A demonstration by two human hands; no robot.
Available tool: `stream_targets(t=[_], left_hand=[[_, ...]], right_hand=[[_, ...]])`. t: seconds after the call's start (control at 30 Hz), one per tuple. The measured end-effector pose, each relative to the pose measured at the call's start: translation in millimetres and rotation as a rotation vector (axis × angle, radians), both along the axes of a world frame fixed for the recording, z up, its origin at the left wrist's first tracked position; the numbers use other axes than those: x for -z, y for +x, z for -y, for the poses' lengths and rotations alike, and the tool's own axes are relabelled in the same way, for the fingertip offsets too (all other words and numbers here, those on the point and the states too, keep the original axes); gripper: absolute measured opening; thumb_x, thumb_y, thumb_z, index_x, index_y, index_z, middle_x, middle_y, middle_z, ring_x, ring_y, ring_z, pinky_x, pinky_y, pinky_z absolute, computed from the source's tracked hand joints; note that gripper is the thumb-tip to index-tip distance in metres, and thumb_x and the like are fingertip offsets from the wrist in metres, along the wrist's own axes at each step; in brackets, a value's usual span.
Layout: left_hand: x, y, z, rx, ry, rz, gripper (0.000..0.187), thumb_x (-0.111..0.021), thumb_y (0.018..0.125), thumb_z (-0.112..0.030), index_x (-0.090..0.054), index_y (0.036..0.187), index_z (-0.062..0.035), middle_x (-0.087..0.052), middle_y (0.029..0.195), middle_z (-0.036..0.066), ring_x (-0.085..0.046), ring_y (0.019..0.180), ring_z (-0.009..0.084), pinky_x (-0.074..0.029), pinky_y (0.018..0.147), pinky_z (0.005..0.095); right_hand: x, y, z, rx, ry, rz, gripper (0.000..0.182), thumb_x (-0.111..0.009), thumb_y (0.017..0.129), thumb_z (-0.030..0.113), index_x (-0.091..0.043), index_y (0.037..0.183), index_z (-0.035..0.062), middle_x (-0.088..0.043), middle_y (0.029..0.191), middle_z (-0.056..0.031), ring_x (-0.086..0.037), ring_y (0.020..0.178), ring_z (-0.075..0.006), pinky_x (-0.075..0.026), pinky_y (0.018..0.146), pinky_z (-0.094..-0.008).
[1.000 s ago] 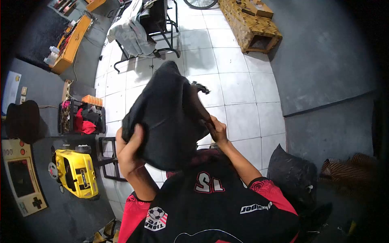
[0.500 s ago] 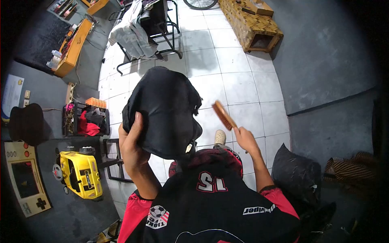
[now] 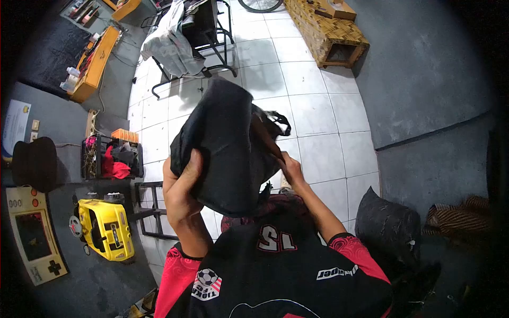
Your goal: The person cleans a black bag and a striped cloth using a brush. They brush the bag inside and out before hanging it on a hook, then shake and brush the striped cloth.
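Note:
In front of my chest I hold a black fabric bag [image 3: 222,143], tilted, with thin dark straps [image 3: 281,122] hanging off its right side. My left hand [image 3: 183,185] is closed on the bag's left edge, thumb lying over the near face. My right hand [image 3: 291,169] is wrapped round the handle of a wooden brush [image 3: 269,140]. The brush overlaps the bag's right side, and its bristles are hidden from here.
White floor tiles [image 3: 318,116] lie below. A chair draped with cloth [image 3: 172,47] stands ahead, beside a woven bench [image 3: 323,32]. To the left are a crate of items [image 3: 114,159] and a yellow toy car [image 3: 106,228]; a dark cushion [image 3: 387,220] lies at right.
My right hand has brought the brush leftward from over the floor to the bag's right side. The bag has turned and shifted slightly right in my left hand.

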State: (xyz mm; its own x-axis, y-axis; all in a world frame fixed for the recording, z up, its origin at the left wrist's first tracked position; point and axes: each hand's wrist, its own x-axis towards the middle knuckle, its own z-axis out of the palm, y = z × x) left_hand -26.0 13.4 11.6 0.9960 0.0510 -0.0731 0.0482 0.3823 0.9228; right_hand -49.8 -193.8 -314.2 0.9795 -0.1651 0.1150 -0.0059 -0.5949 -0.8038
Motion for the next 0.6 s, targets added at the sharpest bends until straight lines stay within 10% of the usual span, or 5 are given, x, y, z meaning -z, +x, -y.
stream_targets(t=[0.1, 0.3, 0.4, 0.53, 0.6], left_hand=[[5, 3, -12, -0.04, -0.121, 0.076, 0.03, -0.055, 0.086, -0.009, -0.053, 0.112, 0.0056, -0.061, 0.102, 0.016, -0.062, 0.089, 0.0215, -0.048, 0.081, 0.0319], [9, 8, -16, -0.175, -0.061, 0.036, 0.03, -0.056, 0.087, -0.011, -0.052, 0.111, 0.0071, -0.061, 0.099, 0.018, -0.063, 0.082, 0.0222, -0.052, 0.071, 0.0308], [12, 10, -16, -0.076, -0.029, -0.033, 0.038, -0.061, 0.085, -0.015, -0.049, 0.113, 0.0077, -0.058, 0.106, 0.019, -0.062, 0.089, 0.024, -0.053, 0.074, 0.0309], [12, 6, 1, -0.002, 0.02, -0.12, 0.036, -0.062, 0.084, -0.017, -0.051, 0.11, 0.0063, -0.06, 0.1, 0.017, -0.062, 0.085, 0.0211, -0.05, 0.074, 0.0294], [13, 5, 6, 0.112, 0.002, -0.082, 0.035, -0.062, 0.084, -0.016, -0.052, 0.109, 0.006, -0.06, 0.099, 0.015, -0.061, 0.085, 0.02, -0.049, 0.076, 0.0299]], right_hand=[[49, -28, 35, -0.011, -0.289, -0.762, 0.035, -0.044, 0.088, 0.032, -0.057, 0.104, 0.0043, -0.062, 0.091, -0.0236, -0.059, 0.087, -0.0404, -0.047, 0.075, -0.0475], [31, -70, 66, -0.008, -0.417, -1.009, 0.036, -0.046, 0.086, 0.031, -0.064, 0.095, 0.0012, -0.063, 0.094, -0.0213, -0.06, 0.092, -0.0366, -0.048, 0.078, -0.0447], [-16, -57, 67, 0.106, -0.082, -0.43, 0.043, -0.042, 0.091, 0.037, -0.058, 0.081, -0.001, -0.063, 0.076, -0.0182, -0.062, 0.068, -0.0346, -0.047, 0.06, -0.0416], [-139, -25, 36, 0.049, 0.809, -0.102, 0.033, -0.042, 0.094, 0.031, -0.049, 0.088, -0.0006, -0.047, 0.058, -0.0021, -0.047, 0.052, -0.0106, -0.038, 0.048, -0.0284], [-160, -12, 22, -0.015, 0.6, 0.125, 0.025, -0.048, 0.093, 0.023, -0.05, 0.099, -0.0015, -0.053, 0.066, -0.0035, -0.052, 0.058, -0.0108, -0.042, 0.052, -0.0265]])
